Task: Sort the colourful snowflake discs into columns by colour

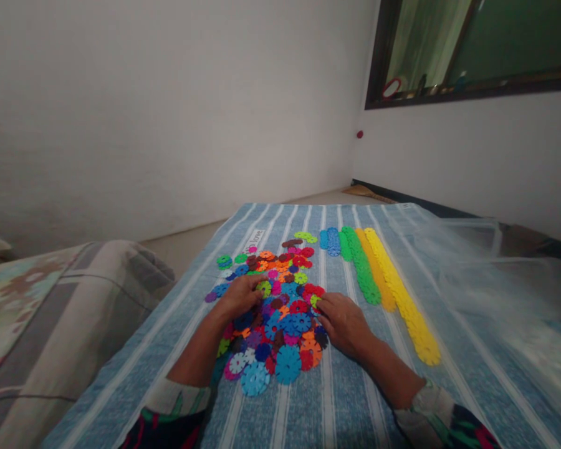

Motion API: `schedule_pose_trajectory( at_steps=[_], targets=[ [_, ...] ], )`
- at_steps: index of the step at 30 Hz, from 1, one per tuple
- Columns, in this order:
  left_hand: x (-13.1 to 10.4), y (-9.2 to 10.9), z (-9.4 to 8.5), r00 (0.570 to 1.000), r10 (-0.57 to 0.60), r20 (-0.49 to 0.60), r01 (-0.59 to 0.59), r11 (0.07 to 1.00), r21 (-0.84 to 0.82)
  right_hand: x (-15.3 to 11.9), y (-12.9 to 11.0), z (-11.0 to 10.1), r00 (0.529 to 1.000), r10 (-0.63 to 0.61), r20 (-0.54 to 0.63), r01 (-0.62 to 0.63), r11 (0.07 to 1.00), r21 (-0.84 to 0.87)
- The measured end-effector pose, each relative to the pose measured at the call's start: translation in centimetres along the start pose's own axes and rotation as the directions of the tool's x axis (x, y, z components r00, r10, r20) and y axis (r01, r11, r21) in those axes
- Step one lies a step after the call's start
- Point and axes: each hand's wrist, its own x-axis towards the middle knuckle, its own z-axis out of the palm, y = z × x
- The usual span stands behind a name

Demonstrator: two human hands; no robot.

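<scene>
A loose pile of snowflake-shaped plastic discs in many colours lies on the striped blue cloth. My left hand is at the pile's left side, its fingers closed on a yellow-green disc. At the right side of the pile, my right hand pinches another yellow-green disc. Right of the pile run overlapping rows of discs: a short blue row, a green row, an orange row and a long yellow row.
Clear plastic containers stand at the table's right side. The cloth-covered table ends before a white wall. A fabric-covered surface is at the left, and a dark-framed window is at the upper right.
</scene>
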Motion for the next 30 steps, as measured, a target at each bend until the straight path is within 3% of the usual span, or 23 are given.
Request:
schedule_pose_trajectory(
  at_steps=[5,11,16,20,24,27,30],
  targets=[
    [0.0,-0.1,0.2,1.0,0.009,0.004,-0.01,0.999,0.038,-0.2,0.2,0.4,1.0,-0.01,-0.021,0.01,1.0,-0.007],
    [1.0,-0.6,0.3,0.995,-0.006,-0.095,0.01,0.999,0.047,-0.7,0.3,1.4,0.994,-0.005,-0.112,0.008,1.0,0.022],
    [2.4,0.7,-0.5,1.0,-0.016,-0.003,0.016,0.983,0.18,-0.8,0.1,1.9,0.987,-0.008,-0.158,0.017,0.998,0.056],
    [3.4,2.1,-0.9,0.997,-0.044,0.057,0.015,0.903,0.429,-0.6,-0.1,2.0,0.986,0.009,-0.165,0.005,0.997,0.081],
    [4.5,3.3,-1.2,0.99,-0.141,-0.021,0.121,0.753,0.647,-0.6,-0.2,2.4,0.983,0.035,-0.181,-0.012,0.992,0.124],
    [5.9,4.5,-1.0,0.98,-0.184,-0.075,0.183,0.692,0.698,-0.5,-0.4,2.6,0.98,0.047,-0.194,-0.019,0.989,0.144],
    [8.5,5.8,-0.3,0.989,-0.099,-0.109,0.147,0.705,0.694,-0.5,-0.6,2.7,0.978,0.051,-0.204,-0.021,0.989,0.143]
  ],
)
